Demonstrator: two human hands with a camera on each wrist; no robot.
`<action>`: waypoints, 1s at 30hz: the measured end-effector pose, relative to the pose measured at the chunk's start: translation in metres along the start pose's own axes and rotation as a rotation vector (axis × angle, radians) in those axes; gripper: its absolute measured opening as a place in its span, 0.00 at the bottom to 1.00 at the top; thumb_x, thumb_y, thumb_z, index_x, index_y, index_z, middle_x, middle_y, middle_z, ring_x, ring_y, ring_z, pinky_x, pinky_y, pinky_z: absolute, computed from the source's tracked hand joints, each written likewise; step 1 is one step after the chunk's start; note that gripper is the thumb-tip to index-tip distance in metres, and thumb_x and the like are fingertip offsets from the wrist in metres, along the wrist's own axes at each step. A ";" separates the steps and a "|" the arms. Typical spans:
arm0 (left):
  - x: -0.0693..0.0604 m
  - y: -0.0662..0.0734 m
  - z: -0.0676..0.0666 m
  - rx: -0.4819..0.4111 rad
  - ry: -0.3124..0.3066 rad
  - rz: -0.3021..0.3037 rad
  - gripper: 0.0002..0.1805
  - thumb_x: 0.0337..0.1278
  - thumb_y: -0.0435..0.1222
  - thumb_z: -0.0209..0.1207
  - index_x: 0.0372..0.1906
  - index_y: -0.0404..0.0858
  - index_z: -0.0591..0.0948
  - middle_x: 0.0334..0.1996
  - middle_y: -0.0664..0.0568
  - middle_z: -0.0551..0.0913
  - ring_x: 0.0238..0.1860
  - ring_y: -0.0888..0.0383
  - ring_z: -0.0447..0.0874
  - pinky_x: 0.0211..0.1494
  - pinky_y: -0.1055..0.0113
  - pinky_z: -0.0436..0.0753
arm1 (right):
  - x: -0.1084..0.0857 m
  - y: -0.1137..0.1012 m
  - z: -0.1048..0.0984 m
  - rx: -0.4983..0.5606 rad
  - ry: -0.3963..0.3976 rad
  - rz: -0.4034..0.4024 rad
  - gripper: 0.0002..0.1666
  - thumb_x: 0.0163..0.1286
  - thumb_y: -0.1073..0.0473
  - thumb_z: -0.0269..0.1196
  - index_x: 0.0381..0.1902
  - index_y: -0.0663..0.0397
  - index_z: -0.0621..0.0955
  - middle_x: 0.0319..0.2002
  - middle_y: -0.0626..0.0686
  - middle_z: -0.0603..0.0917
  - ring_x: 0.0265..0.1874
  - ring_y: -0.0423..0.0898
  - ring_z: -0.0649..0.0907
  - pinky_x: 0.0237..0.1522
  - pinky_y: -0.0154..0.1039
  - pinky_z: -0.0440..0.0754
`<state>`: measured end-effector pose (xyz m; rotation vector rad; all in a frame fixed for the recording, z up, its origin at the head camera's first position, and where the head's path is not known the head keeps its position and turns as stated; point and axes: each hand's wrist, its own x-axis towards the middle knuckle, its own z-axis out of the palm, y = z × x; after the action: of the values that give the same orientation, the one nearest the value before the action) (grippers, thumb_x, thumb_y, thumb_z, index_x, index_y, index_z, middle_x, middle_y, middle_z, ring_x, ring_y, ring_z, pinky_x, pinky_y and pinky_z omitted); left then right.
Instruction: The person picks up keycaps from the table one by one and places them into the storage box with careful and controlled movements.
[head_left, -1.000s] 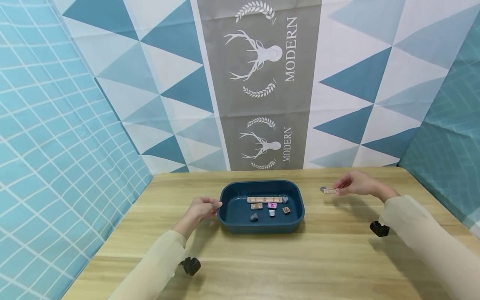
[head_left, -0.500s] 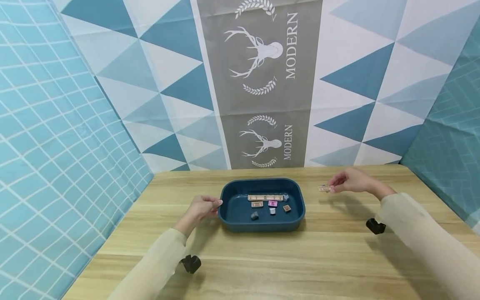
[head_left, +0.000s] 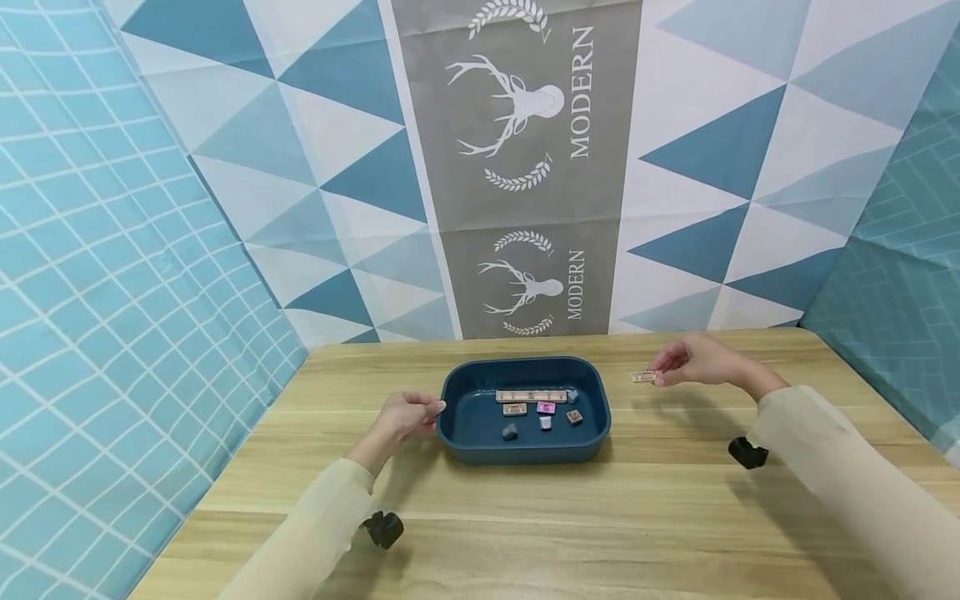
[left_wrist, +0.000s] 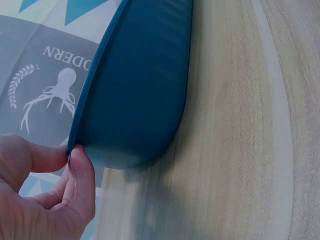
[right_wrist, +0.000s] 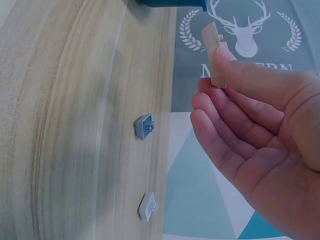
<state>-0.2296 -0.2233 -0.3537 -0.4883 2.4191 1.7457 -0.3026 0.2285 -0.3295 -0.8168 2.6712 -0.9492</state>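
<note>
My left hand [head_left: 405, 414] pinches the left rim of a dark blue tray [head_left: 525, 456] between thumb and fingers, as the left wrist view shows close up. Inside the tray lie several keycaps: a long beige spacebar [head_left: 531, 397], a pink keycap [head_left: 546, 407], a white keycap [head_left: 545, 423], a dark grey keycap [head_left: 510, 432] and smaller beige ones. To the right of the tray, my right hand [head_left: 697, 360] holds a wide beige keycap [right_wrist: 214, 55] above the table by thumb and fingertips. Its stem side shows in the right wrist view.
On the wooden table [head_left: 480, 533], a grey-blue keycap [right_wrist: 144, 126] and a white keycap [right_wrist: 147, 206] lie below my right hand in the right wrist view. Patterned cloth [head_left: 525, 208] hangs along the table's back edge, with tile-patterned sheets at both sides.
My right hand has lifted the beige keycap slightly and moved it a little left, towards the tray. My left hand stays on the tray's rim, and the tray has not moved.
</note>
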 end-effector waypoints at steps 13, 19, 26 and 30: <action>-0.001 0.001 0.001 0.012 0.003 -0.005 0.13 0.61 0.31 0.60 0.46 0.26 0.79 0.33 0.50 0.78 0.31 0.61 0.77 0.38 0.71 0.86 | 0.003 -0.009 -0.004 0.010 -0.041 0.025 0.15 0.60 0.58 0.69 0.42 0.63 0.84 0.36 0.54 0.87 0.32 0.38 0.81 0.36 0.29 0.82; -0.001 0.001 0.000 0.005 -0.002 -0.011 0.13 0.61 0.31 0.60 0.47 0.26 0.79 0.32 0.50 0.77 0.31 0.61 0.77 0.36 0.72 0.86 | 0.003 -0.016 -0.006 0.024 -0.060 0.015 0.15 0.60 0.59 0.69 0.42 0.63 0.84 0.36 0.54 0.87 0.33 0.39 0.81 0.36 0.29 0.82; -0.001 0.000 0.000 0.006 -0.006 -0.009 0.13 0.62 0.31 0.59 0.46 0.25 0.79 0.32 0.50 0.77 0.30 0.62 0.76 0.35 0.73 0.85 | 0.004 -0.023 -0.008 0.032 -0.068 0.011 0.15 0.60 0.60 0.68 0.42 0.65 0.83 0.35 0.55 0.87 0.31 0.38 0.81 0.36 0.28 0.82; -0.001 0.000 0.000 0.010 -0.004 -0.007 0.12 0.62 0.31 0.59 0.46 0.25 0.79 0.32 0.50 0.77 0.30 0.62 0.76 0.33 0.74 0.84 | 0.006 -0.025 -0.009 0.029 -0.075 0.009 0.15 0.60 0.60 0.69 0.42 0.65 0.84 0.35 0.55 0.87 0.31 0.38 0.81 0.36 0.28 0.82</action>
<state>-0.2287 -0.2234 -0.3531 -0.4913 2.4191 1.7288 -0.3000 0.2138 -0.3068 -0.8170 2.5892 -0.9341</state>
